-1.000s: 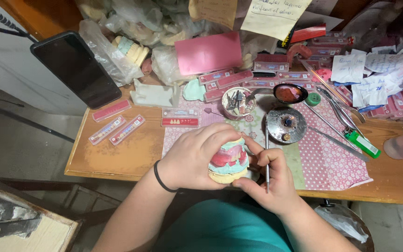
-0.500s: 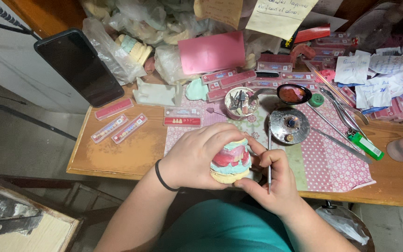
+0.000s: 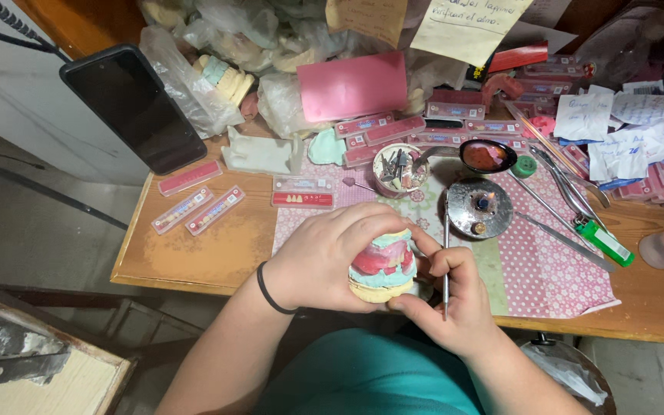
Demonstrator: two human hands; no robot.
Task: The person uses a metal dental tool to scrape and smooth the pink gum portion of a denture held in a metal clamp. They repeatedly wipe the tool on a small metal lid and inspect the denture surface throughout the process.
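The tooth model is pink, mint green and pale yellow. The cloth under it is pink with tiny white dots. The desk is orange-brown wood. At 10 o'clock the phone is black. At 3 o'clock the lighter is green. The wrist band is black.

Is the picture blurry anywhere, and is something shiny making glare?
In the head view, the middle is sharp: the left hand holding the dental model and the right hand with the thin metal tool look clear. The metal dish shines with a small bright spot. The dark phone shows only a faint sheen. Light is soft, shadows weak, and the corners look a little stretched.
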